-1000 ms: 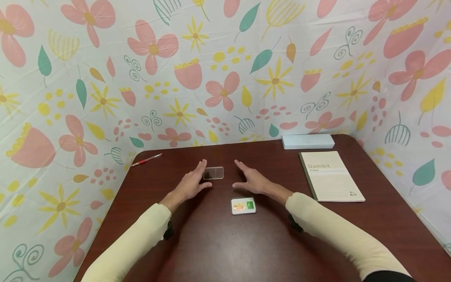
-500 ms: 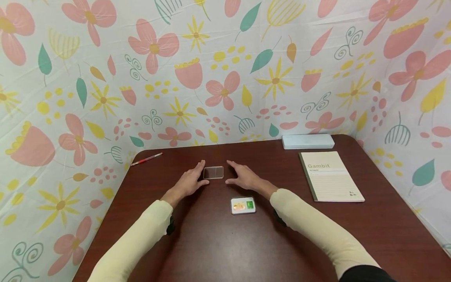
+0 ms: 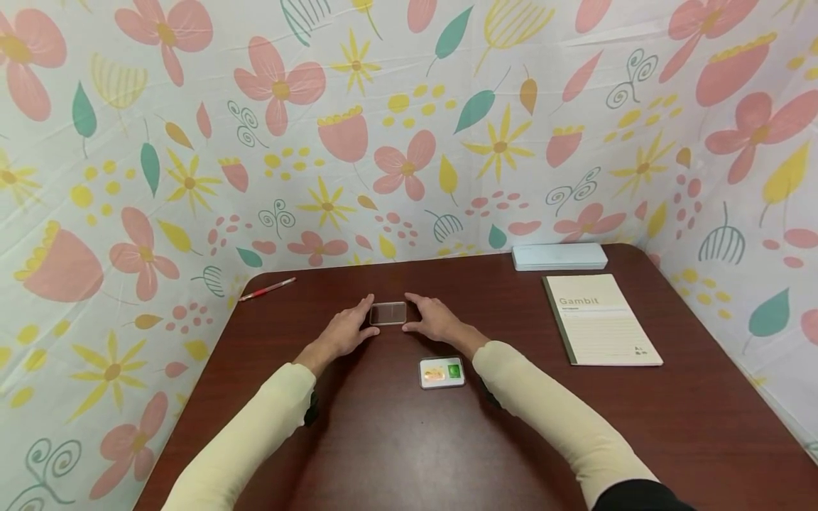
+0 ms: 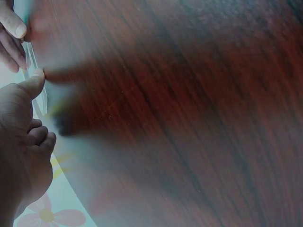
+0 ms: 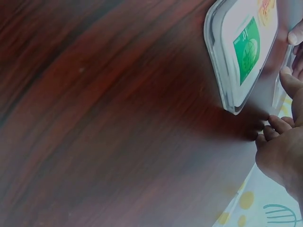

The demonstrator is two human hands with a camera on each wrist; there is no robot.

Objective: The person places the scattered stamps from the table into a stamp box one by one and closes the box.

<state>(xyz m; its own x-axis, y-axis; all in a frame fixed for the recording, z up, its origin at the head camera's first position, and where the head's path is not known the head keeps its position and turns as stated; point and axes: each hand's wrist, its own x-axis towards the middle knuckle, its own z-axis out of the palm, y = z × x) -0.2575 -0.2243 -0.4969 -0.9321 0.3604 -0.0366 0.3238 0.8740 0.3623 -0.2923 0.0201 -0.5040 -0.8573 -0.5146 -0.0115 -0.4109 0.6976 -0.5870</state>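
A clear rectangular plastic case [image 3: 388, 313], see-through to the dark wood, lies flat on the table beyond the middle. My left hand [image 3: 345, 330] is at its left end, thumb near the front corner and fingers by the back one. Mirroring it, my right hand [image 3: 437, 321] has thumb and fingertips right at the right end. In the left wrist view the left thumb [image 4: 35, 81] overlaps the case's edge. Closer to me lies a second clear-edged case [image 3: 442, 372] with a white inside bearing an orange picture and a green square; in the right wrist view this case [image 5: 248, 56] looms large.
A red pen [image 3: 267, 289] lies at the table's back left. At the right are a notebook [image 3: 601, 319] marked "Gambit" and, behind it, a pale blue box [image 3: 559, 257]. A flowered cloth [image 3: 409, 142] hangs along the table's back edge and sides.
My right hand has moved left, from well apart to the clear case's right end. The left hand has stayed at the left end, its thumb slightly closer in. The cases have not moved.
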